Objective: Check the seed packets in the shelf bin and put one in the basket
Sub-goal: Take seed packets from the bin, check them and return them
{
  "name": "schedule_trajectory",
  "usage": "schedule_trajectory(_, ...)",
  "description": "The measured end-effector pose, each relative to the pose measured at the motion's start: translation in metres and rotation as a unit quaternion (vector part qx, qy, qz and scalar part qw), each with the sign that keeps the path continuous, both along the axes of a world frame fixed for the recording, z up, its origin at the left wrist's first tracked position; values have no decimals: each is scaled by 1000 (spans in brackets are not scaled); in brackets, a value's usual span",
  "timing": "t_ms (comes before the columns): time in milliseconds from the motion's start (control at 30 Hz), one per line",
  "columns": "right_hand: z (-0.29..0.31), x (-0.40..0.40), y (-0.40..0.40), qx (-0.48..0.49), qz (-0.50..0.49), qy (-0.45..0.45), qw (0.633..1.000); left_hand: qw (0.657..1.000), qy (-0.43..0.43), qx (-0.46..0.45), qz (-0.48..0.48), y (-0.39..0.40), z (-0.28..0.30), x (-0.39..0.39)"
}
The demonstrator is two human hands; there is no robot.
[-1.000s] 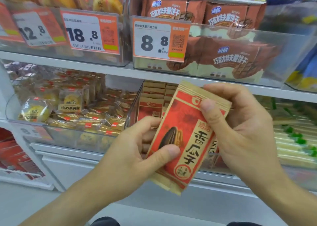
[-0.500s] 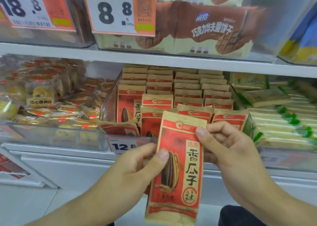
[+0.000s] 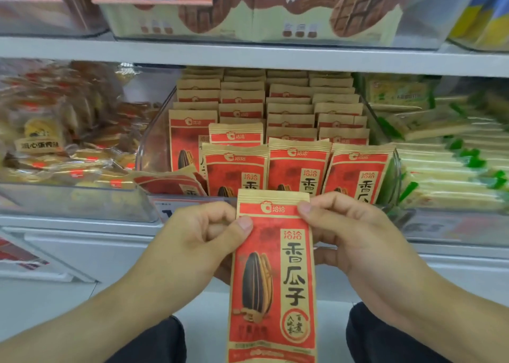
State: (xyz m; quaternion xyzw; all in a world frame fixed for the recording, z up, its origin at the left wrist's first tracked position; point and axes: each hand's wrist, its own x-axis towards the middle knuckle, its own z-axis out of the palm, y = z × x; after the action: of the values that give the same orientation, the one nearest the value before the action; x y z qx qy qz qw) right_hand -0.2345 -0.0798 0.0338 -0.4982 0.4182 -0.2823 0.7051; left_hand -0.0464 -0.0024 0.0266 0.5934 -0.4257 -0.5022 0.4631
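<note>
A clear shelf bin (image 3: 154,142) packed with upright rows of red-and-tan seed packets (image 3: 298,167) sits on the white shelf (image 3: 248,55), and just in front of it the held seed packet (image 3: 272,280) hangs upright, pinched near its top by the left hand (image 3: 198,241) and right hand (image 3: 349,233).

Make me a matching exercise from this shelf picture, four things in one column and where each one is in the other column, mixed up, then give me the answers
Things:
1. held seed packet
2. seed packet bin
3. green-striped packets
4. chocolate wafer packs

Places:
A. shelf above the seed packets
B. right of the seed packet bin
C. middle of the lower shelf
D. pinched by its top corners between the left hand and right hand

Pairs: 1-D, 2-C, 3-B, 4-A
</note>
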Motion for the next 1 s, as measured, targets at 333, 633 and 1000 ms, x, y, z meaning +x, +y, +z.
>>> schedule_trajectory(333, -8, -9, 0, -24, 196, 60, 978, 989, -17, -72, 124, 1, 12, 5)
schedule_trajectory(633, -7, -10, -9, -22, 128, -18, 991, 1000, -2, 10, -21, 3, 5, 4)
schedule_trajectory(1000, -2, -17, -22, -103, 182, 57, 976, 998, -34, 10, -46, 1, 3, 7)
